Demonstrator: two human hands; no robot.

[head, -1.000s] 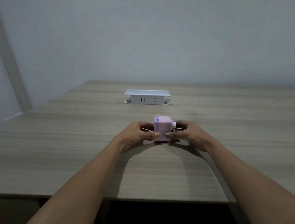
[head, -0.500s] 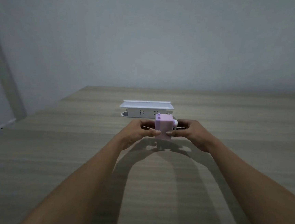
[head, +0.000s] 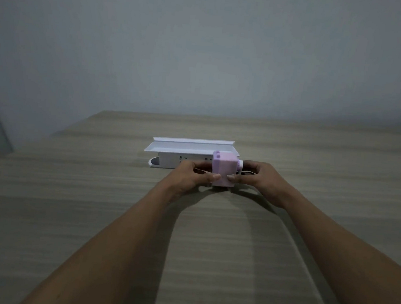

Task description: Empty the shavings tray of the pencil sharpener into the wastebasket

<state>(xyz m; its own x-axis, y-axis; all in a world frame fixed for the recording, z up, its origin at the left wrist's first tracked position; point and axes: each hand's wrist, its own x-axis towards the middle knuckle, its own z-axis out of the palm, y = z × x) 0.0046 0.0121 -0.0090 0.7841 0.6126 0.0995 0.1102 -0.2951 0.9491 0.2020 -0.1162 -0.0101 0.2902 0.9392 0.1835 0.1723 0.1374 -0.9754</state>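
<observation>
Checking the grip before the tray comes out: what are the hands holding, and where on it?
Both hold the pink sharpener: left hand on its left side, right hand on its right, thumbs on the near face.

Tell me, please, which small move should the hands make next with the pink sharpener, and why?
Probably slide the tray out of the pink sharpener. The left hand and the right hand both grip it from the sides above the table, the tray is not yet out, and no wastebasket is in view.

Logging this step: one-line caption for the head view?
Both hands, left hand and right hand, grip the pink pencil sharpener above the wooden table.
</observation>
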